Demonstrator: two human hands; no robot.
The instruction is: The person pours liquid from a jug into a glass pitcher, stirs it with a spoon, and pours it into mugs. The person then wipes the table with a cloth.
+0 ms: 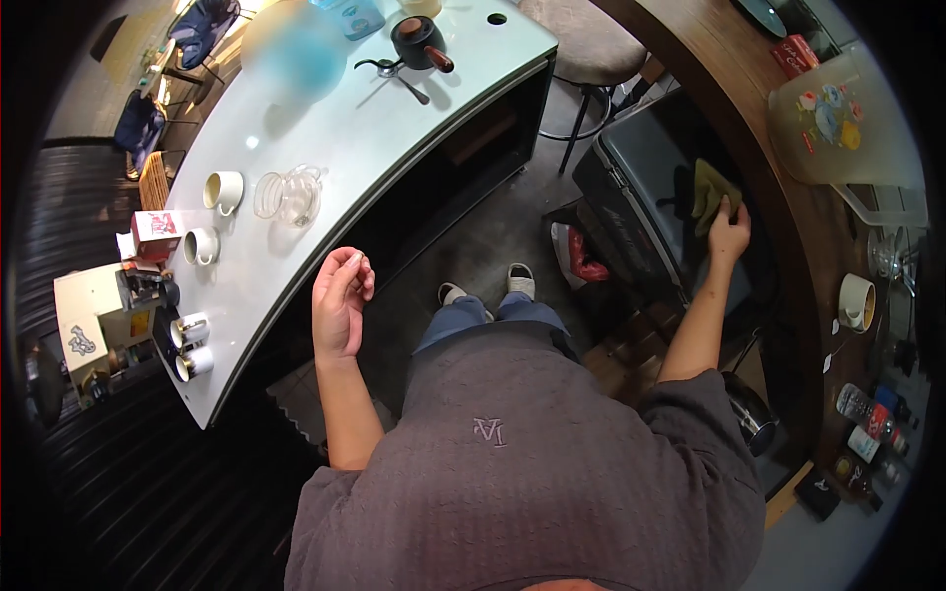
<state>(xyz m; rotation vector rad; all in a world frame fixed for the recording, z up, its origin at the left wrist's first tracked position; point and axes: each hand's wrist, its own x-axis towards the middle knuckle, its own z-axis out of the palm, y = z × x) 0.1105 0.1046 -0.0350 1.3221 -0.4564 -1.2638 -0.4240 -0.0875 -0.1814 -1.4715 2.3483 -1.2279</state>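
Observation:
My right hand point(729, 234) grips the lower edge of an olive-green cloth point(711, 192), which is bunched over the dark grey lid of a large case-like box point(645, 163). My left hand point(340, 303) is raised beside the front edge of the white curved counter point(325, 197). Its fingers are curled in and pressed together, and whether anything small is between them I cannot make out. Closest to it on the counter is a clear glass vessel point(296, 195), with a white mug point(224, 191) and a second white mug point(201, 246) further left.
A dark pot with a wooden handle point(419, 44) stands at the counter's far end. Two gold-trimmed cups point(192, 347) sit near its left end. On my right, a wooden counter point(778, 187) carries a large translucent pitcher point(838, 123). A round stool point(586, 39) stands ahead.

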